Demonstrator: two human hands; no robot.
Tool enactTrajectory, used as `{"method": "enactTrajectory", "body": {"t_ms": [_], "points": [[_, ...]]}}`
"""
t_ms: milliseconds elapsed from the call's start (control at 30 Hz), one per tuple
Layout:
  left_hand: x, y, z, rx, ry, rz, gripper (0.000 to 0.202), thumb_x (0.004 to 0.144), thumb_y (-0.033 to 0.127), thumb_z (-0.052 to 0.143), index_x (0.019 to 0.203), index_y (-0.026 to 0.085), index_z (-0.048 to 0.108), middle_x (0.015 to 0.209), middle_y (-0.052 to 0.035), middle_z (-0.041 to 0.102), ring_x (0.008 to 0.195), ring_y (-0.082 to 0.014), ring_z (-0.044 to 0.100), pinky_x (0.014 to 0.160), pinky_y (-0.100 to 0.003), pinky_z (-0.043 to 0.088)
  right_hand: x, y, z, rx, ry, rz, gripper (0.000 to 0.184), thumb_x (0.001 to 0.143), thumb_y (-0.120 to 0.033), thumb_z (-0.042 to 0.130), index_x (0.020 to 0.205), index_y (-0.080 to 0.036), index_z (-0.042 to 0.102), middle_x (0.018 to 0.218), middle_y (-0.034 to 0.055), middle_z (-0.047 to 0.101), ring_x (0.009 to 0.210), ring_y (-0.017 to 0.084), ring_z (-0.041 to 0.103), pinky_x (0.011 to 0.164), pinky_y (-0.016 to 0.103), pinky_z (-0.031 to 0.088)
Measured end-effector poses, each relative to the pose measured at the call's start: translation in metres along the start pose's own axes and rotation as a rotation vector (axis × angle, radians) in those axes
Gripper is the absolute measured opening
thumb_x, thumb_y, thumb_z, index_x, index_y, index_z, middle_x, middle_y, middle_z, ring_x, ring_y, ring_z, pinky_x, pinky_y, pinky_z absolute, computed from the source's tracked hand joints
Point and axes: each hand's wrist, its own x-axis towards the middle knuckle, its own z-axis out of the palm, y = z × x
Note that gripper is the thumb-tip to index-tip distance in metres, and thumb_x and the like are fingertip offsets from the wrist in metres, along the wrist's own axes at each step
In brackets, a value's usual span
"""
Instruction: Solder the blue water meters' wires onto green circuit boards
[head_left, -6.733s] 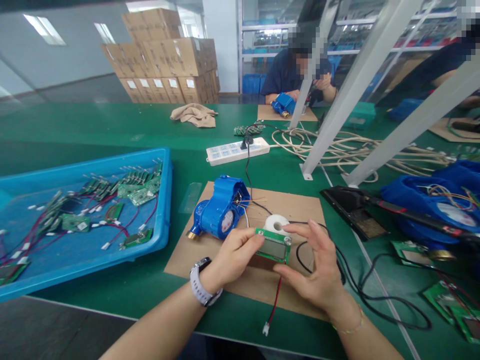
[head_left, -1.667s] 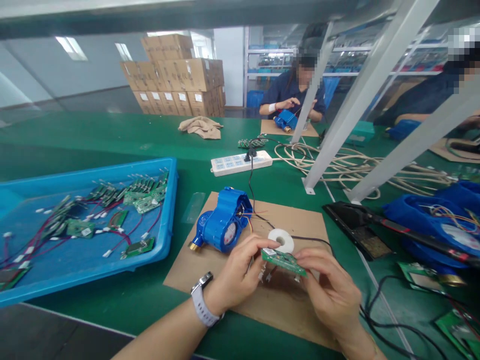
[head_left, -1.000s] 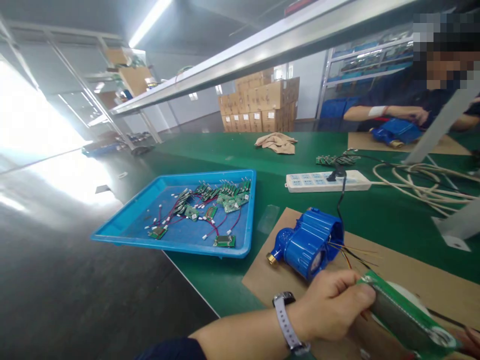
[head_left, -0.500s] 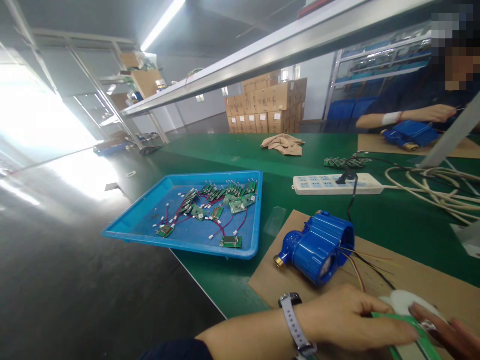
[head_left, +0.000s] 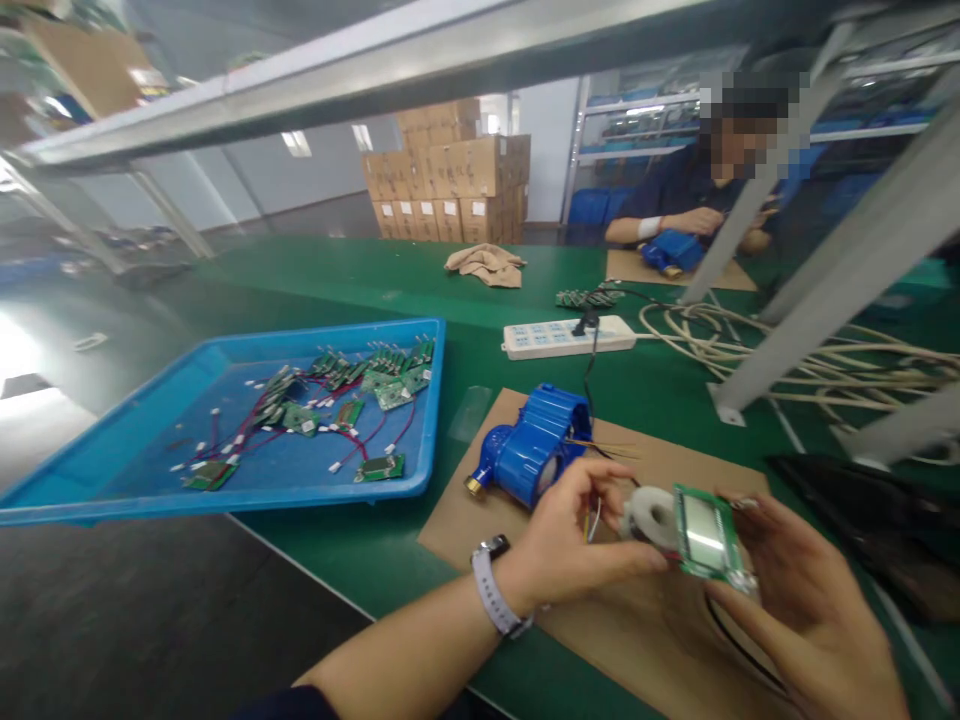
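Both of my hands hold a small green circuit board with a grey display (head_left: 703, 533) above a cardboard mat (head_left: 645, 620). My left hand (head_left: 574, 545), with a watch on its wrist, pinches the board's left edge. My right hand (head_left: 802, 600) cups the board from the right and below. A white solder spool (head_left: 649, 514) lies just behind the board. A blue water meter (head_left: 534, 451) with loose thin wires sits on the mat to the upper left of my left hand.
A blue tray (head_left: 150, 480) holding several green boards with red wires lies at left. A white power strip (head_left: 568, 337), coiled cream cables (head_left: 757, 345), slanted white frame legs (head_left: 817, 300) and a dark soldering stand (head_left: 877, 510) are nearby. A person (head_left: 697, 205) works across the table; cardboard boxes (head_left: 450, 180) stand behind.
The view has swung back right and down from the tray side. The board, pressed low at the frame edge half a second ago, is now raised with its display facing up between both hands.
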Motion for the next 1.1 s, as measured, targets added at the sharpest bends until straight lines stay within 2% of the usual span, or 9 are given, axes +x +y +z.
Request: {"method": "enactTrajectory", "body": {"t_ms": [133, 233, 333, 533, 633, 733, 833, 967, 1100], "points": [[0.002, -0.001, -0.003, -0.053, -0.028, 0.13, 0.068, 0.068, 0.029, 0.08, 0.126, 0.021, 0.046, 0.107, -0.0065, 0.054, 0.096, -0.018, 0.054, 0.088, -0.033, 0.045, 0.002, 0.003, -0.001, 0.052, -0.055, 0.154, 0.069, 0.072, -0.03, 0.075, 0.134, -0.03, 0.043, 0.132, 0.0062, 0.054, 0.12, 0.018, 0.054, 0.102, 0.029, 0.044], [0.001, -0.002, -0.005, -0.048, -0.016, 0.159, 0.05, 0.081, 0.026, 0.067, 0.126, 0.021, 0.047, 0.114, -0.0079, 0.055, 0.106, -0.0206, 0.055, 0.098, -0.038, 0.042, 0.001, 0.01, 0.001, -0.01, -0.123, 0.184, 0.072, 0.074, -0.035, 0.073, 0.137, -0.031, 0.038, 0.137, 0.0085, 0.049, 0.125, 0.023, 0.049, 0.108, 0.043, 0.037], [0.001, -0.001, -0.007, -0.004, 0.044, 0.134, 0.025, 0.092, 0.024, 0.049, 0.116, 0.018, 0.053, 0.111, -0.0084, 0.059, 0.104, -0.0192, 0.058, 0.097, -0.038, 0.044, -0.001, 0.016, 0.006, -0.125, -0.23, 0.212, 0.075, 0.075, -0.037, 0.072, 0.139, -0.031, 0.033, 0.139, 0.0093, 0.046, 0.127, 0.025, 0.046, 0.111, 0.051, 0.031], [0.002, -0.003, -0.008, 0.064, 0.093, 0.125, 0.018, 0.096, 0.017, 0.037, 0.102, 0.017, 0.054, 0.105, -0.0068, 0.062, 0.097, -0.0162, 0.06, 0.092, -0.035, 0.046, 0.0, 0.017, 0.014, -0.084, -0.27, 0.257, 0.092, 0.075, -0.037, 0.071, 0.146, -0.031, 0.013, 0.149, 0.0133, 0.031, 0.131, 0.025, 0.042, 0.109, 0.051, 0.032], [0.001, -0.003, -0.007, 0.119, 0.08, 0.136, 0.018, 0.096, 0.017, 0.037, 0.098, 0.018, 0.054, 0.106, -0.0069, 0.062, 0.101, -0.0171, 0.059, 0.094, -0.035, 0.045, 0.003, 0.016, 0.018, -0.096, -0.28, 0.318, 0.104, 0.073, -0.037, 0.072, 0.148, -0.025, 0.001, 0.138, 0.0156, 0.047, 0.124, 0.025, 0.05, 0.105, 0.05, 0.036], [-0.001, -0.003, -0.007, 0.199, 0.05, 0.142, 0.021, 0.097, 0.018, 0.037, 0.098, 0.017, 0.058, 0.116, -0.0091, 0.06, 0.115, -0.0196, 0.053, 0.103, -0.038, 0.038, 0.007, 0.016, 0.022, -0.131, -0.322, 0.365, 0.099, 0.075, -0.033, 0.067, 0.148, -0.017, 0.002, 0.111, 0.0119, 0.066, 0.1, 0.022, 0.064, 0.096, 0.046, 0.045], [0.0, -0.003, -0.007, 0.274, 0.023, 0.143, 0.024, 0.097, 0.021, 0.036, 0.1, 0.017, 0.059, 0.12, -0.0103, 0.058, 0.116, -0.0203, 0.052, 0.102, -0.038, 0.039, 0.01, 0.018, 0.02, -0.17, -0.356, 0.366, 0.089, 0.076, -0.027, 0.062, 0.147, -0.015, 0.009, 0.1, 0.0081, 0.068, 0.089, 0.02, 0.065, 0.093, 0.042, 0.047], [0.001, -0.007, -0.007, 0.378, 0.016, 0.136, 0.025, 0.098, 0.024, 0.033, 0.104, 0.015, 0.056, 0.101, -0.0089, 0.062, 0.094, -0.0167, 0.059, 0.086, -0.031, 0.048, 0.011, 0.021, 0.005, -0.253, -0.391, 0.357, 0.088, 0.073, -0.024, 0.063, 0.147, -0.015, 0.016, 0.103, 0.0072, 0.067, 0.1, 0.021, 0.063, 0.103, 0.045, 0.039], [0.0, -0.008, -0.008, 0.53, -0.021, 0.154, 0.027, 0.098, 0.023, 0.032, 0.11, 0.016, 0.055, 0.089, -0.0061, 0.061, 0.082, -0.0158, 0.059, 0.078, -0.03, 0.049, 0.012, 0.024, -0.024, -0.284, -0.418, 0.351, 0.086, 0.072, -0.026, 0.062, 0.146, -0.019, 0.02, 0.127, 0.0126, 0.057, 0.117, 0.024, 0.055, 0.105, 0.046, 0.037]]}}
